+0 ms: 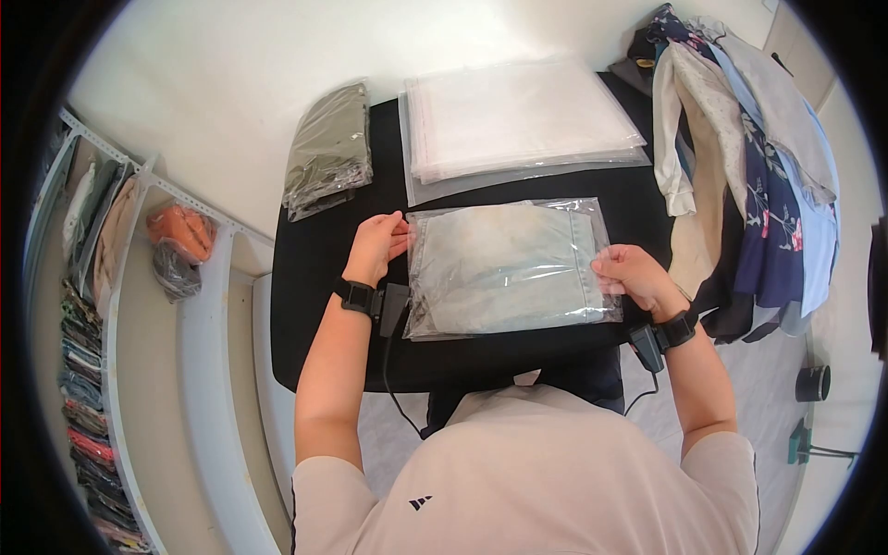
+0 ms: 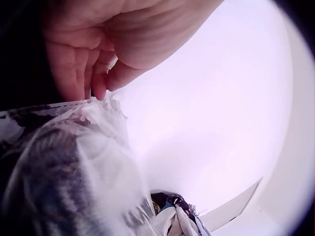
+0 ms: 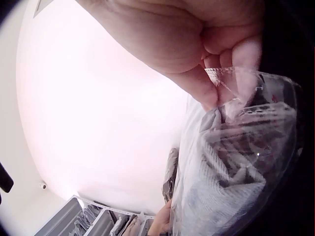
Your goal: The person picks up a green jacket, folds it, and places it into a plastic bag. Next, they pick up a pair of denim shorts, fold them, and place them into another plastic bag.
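Observation:
Folded light-blue denim (image 1: 504, 268) lies inside a clear plastic bag (image 1: 425, 319) in front of the person. At the bag's left edge, the left hand (image 1: 377, 245) pinches the plastic between thumb and fingers; the left wrist view shows the film (image 2: 106, 113) bunched at the fingertips. The right hand (image 1: 634, 276) grips the opposite side, its thumb over the bag near the denim's edge. In the right wrist view, fingers show through the clear film (image 3: 275, 88), and a fold of pale denim (image 3: 216, 167) sits just below the thumb.
A black-covered table (image 1: 324, 351) carries the bag. Behind it lie a stack of clear bags (image 1: 518, 116) and a packed dark-green garment (image 1: 328, 153). Loose clothes (image 1: 740, 166) are heaped at the right. Shelves (image 1: 120, 305) with folded clothes stand at the left.

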Demonstrator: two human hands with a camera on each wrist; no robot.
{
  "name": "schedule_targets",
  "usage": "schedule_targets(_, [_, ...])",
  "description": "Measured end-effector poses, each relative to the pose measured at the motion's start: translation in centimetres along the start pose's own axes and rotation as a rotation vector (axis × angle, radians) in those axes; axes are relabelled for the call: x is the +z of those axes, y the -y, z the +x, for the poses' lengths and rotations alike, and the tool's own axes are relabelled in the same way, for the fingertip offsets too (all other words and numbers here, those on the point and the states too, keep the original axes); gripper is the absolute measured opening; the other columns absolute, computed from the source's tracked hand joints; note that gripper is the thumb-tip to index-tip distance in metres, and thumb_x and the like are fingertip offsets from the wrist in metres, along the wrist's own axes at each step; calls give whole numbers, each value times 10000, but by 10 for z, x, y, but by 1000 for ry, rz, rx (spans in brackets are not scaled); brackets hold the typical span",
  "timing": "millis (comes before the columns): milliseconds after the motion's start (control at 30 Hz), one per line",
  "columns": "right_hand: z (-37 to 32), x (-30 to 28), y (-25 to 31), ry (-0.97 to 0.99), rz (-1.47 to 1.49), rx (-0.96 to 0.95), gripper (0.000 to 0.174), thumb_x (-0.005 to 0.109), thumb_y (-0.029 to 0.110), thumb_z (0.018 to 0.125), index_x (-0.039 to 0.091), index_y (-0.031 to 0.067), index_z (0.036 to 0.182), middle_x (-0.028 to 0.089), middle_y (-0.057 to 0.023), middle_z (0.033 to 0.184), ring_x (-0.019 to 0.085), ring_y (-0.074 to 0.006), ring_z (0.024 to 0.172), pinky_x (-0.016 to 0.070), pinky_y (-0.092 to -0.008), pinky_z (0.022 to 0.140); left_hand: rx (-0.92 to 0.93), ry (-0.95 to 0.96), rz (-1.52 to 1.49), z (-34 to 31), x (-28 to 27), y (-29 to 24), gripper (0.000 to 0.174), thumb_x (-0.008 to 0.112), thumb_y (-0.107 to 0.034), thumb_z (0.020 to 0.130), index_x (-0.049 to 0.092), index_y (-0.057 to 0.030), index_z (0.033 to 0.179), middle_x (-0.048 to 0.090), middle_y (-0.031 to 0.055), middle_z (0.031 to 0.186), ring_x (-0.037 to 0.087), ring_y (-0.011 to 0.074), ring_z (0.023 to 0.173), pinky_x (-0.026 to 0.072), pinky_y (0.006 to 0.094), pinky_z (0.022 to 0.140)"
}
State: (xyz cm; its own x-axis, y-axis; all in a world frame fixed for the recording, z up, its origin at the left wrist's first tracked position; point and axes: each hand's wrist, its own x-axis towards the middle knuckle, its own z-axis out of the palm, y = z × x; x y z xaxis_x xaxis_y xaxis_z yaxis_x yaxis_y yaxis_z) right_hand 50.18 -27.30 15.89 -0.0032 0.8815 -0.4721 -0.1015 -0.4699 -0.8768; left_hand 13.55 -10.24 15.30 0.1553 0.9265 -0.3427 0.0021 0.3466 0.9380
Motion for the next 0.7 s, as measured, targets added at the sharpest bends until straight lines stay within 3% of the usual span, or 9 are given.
schedule_targets(300, [1,-2,-1,13,14,-2,102,660,118,842,582,61,813,563,18,728,541,-59,610,489,-190,590,32,45,24,0,1,4,204,657,-210,848,573,-31,896,611,50,840,600,132,750,509,234,698])
schedule_targets(467, [1,-1,-1,13,12,-2,100,658,119,844,581,61,821,557,21,727,533,-55,606,484,-187,585,11,59,28,-3,0,0,141,604,-157,853,573,-27,897,622,55,843,599,132,738,506,247,683])
schedule_targets(700, [1,-1,-1,5,12,-12,99,656,119,846,581,57,828,553,22,725,531,-54,605,482,-186,579,65,58,-62,-6,-2,4,209,609,-218,847,601,-9,848,635,70,818,615,146,747,514,257,676])
